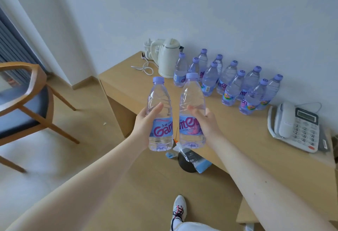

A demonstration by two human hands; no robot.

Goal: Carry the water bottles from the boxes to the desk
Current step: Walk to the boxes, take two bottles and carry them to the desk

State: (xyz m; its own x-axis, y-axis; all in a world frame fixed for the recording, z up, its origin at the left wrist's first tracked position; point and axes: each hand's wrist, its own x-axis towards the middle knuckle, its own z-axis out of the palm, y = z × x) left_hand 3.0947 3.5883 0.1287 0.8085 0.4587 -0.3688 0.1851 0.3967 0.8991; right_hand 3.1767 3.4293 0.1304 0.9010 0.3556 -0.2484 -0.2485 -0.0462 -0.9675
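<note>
Left grip (146,126) curls round a clear ribbed plastic bottle (159,93) of water with a lilac cap; its label reads "Gant". Right grip (207,123) holds a matching second bottle (192,95). Both are upright, in the air. Same-brand bottles (234,84) stand at 2 o'clock on the wooden worktop (247,139), with a cream kettle (169,59) at 12.

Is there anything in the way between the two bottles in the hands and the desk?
Nothing visible. The left hand holds the left bottle and the right hand holds the right bottle, just before the desk; its near wood is bare. The standing bottles, kettle and phone sit farther back or aside.
</note>
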